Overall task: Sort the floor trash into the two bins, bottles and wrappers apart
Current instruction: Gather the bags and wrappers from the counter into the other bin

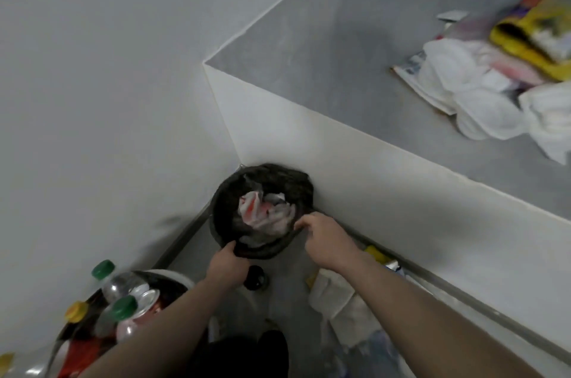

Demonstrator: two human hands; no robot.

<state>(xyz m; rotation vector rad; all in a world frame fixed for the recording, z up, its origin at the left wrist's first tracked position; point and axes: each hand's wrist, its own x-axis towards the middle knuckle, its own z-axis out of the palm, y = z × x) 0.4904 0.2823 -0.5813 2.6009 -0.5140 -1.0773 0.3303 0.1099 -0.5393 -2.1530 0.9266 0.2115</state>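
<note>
White corner, hands on bin

Black bins, white walls, bright caps and wrappers

The bin between the hands wears a black liner over white wrappers printed red. Left of the left hand, clear bottles carry green caps, one cap yellow, in a second black-lined bin. Far beyond the right hand, a grey floor holds white bags and a yellow packet.
</note>
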